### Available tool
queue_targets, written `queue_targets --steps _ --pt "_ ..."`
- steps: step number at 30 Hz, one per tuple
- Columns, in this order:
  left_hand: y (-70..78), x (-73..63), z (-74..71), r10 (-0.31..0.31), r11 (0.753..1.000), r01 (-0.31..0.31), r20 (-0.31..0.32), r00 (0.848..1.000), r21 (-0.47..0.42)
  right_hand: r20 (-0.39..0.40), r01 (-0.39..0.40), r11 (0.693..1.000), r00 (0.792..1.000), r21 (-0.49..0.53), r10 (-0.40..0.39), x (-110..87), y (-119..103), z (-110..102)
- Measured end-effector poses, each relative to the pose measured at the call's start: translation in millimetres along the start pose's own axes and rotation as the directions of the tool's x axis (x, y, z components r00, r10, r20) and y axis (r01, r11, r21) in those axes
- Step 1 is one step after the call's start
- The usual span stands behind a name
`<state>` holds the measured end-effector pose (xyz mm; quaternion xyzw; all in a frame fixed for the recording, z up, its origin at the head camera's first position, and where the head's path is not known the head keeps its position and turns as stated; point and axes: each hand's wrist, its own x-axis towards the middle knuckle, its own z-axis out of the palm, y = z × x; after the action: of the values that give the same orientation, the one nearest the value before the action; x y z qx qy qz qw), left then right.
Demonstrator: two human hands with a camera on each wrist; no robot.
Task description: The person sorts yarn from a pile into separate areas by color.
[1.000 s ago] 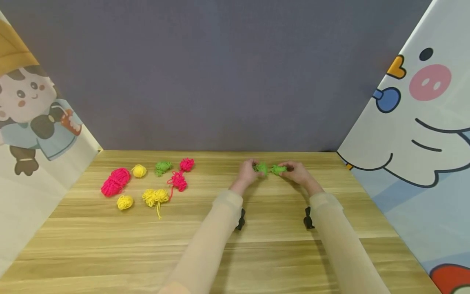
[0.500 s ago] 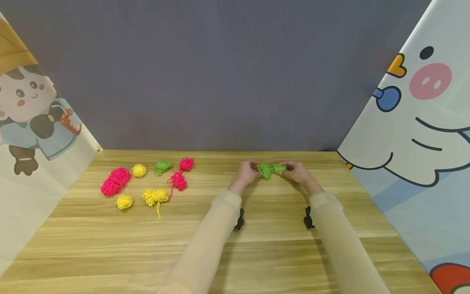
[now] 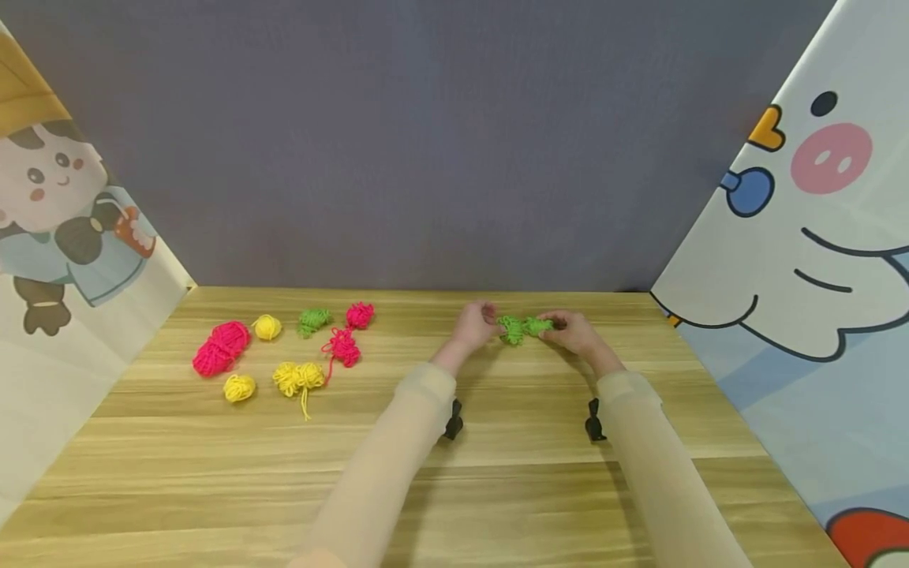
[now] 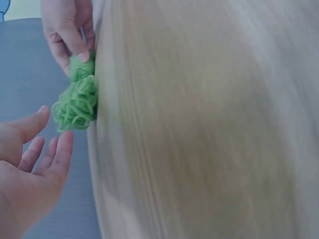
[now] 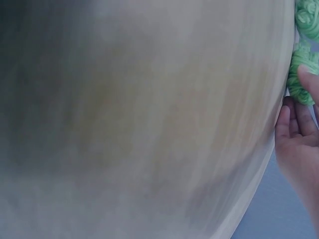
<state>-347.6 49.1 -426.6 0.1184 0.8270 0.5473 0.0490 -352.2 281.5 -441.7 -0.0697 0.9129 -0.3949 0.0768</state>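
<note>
Two small green yarn bundles sit end to end on the table at the back right. My left hand (image 3: 477, 325) is just left of the loopy green yarn bundle (image 3: 510, 330); in the left wrist view its thumb and fingers are spread apart, with a small gap to the loops (image 4: 76, 107). From the right, my right hand (image 3: 574, 333) pinches the tighter green yarn bundle (image 3: 537, 326), thumb on top and fingers curled at its end, as the right wrist view shows around the wound strands (image 5: 300, 79).
Toward the back left of the wooden table (image 3: 497, 489) lie a large pink yarn skein (image 3: 222, 348), smaller pink yarn bundles (image 3: 344, 347), several yellow yarn bundles (image 3: 298, 379) and another green yarn bundle (image 3: 314, 321). A grey panel (image 3: 426, 158) stands behind the table, with printed side panels left and right.
My left hand brought its green bundle rightward against the other one, then let go and drew slightly back to the left. The right hand has stayed in place.
</note>
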Motion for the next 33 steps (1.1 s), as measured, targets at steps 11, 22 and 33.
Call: queue_targets --steps 11,22,33 --pt "15.1 -7.3 -25.7 0.067 0.995 -0.066 0.0 0.998 -0.073 -0.01 -0.001 1.0 1.0 0.004 0.001 -0.1 1 -1" --pt "32.5 -19.0 -56.9 0.136 0.989 -0.139 -0.059 0.989 -0.051 -0.018 0.008 1.0 1.0 0.012 -0.008 0.8 2 -2" --pt "48.9 -37.4 -88.0 0.207 0.978 -0.206 -0.085 0.975 0.025 -0.021 0.015 1.0 1.0 -0.002 -0.015 1.2 3 2"
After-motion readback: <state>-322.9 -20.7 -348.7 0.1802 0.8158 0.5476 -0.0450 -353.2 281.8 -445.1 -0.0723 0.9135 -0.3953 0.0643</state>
